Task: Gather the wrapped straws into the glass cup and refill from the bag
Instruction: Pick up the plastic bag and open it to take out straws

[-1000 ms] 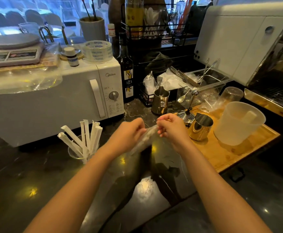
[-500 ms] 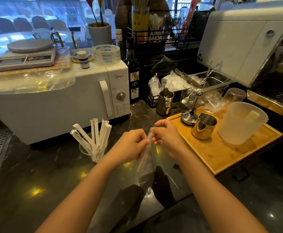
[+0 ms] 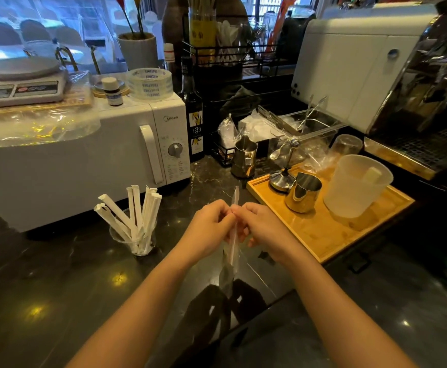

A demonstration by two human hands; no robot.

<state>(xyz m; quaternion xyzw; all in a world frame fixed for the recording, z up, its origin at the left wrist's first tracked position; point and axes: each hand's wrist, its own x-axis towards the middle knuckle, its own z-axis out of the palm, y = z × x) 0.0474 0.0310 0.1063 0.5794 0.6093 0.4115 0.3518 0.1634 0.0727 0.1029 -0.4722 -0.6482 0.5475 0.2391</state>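
Left hand (image 3: 208,227) and right hand (image 3: 264,229) both pinch the clear bag (image 3: 230,264), grip closed on it. Wrapped straws (image 3: 134,216) stand in glass cup (image 3: 134,244) on table (image 3: 44,288).

Glossy stone, bright steel, soft paper and thin film.

The countertop (image 3: 57,288) is dark polished stone, mirror-glossy with lamp glints. At ten o'clock, matt white paper-wrapped straws (image 3: 134,213) stand in a clear glass cup (image 3: 137,241). The bag (image 3: 230,264) pinched at centre is thin, crinkly transparent plastic. At two o'clock, a smooth, satin-finished wooden tray (image 3: 323,235) carries a shiny steel pitcher (image 3: 303,192) and a frosted, matt plastic jug (image 3: 355,187). The microwave (image 3: 84,160) is smooth white enamel, semi-gloss.
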